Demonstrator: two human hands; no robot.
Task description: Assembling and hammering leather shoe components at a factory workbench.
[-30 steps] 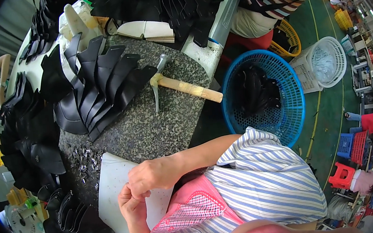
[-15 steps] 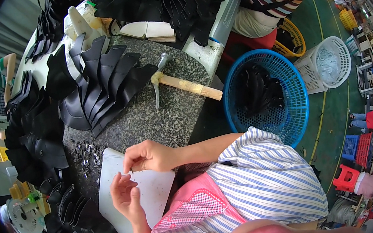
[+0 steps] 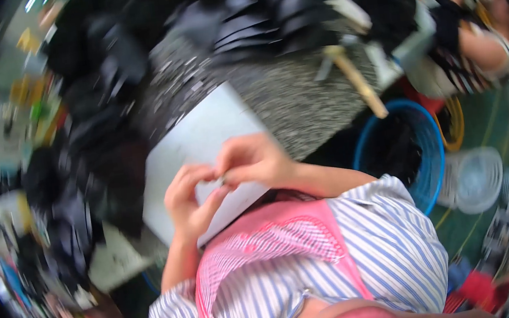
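Above a white board (image 3: 200,130), my two hands meet at the fingertips. My right hand (image 3: 256,160) is closed in a pinch on something tiny and light, too small and blurred to name. My left hand (image 3: 191,200) has thumb and fingers curled together at the same tiny thing. Small shiny metal bits (image 3: 183,72) lie scattered on the speckled stone tabletop (image 3: 298,99) beyond the board. A hammer (image 3: 359,82) with a wooden handle rests on the stone at the right, apart from my hands.
Overlapping black sheet pieces (image 3: 276,26) lie at the far side, with more black piles (image 3: 96,115) on the left. A blue basket (image 3: 438,165) with black pieces inside stands right of the table, beside a white basket (image 3: 482,178). Another person's arm (image 3: 482,48) is at far right.
The view has swung, shifting the table and hammer rightward in the picture. My hands have come together; the left fingers, formerly apart, now curl in to the right hand's pinch.
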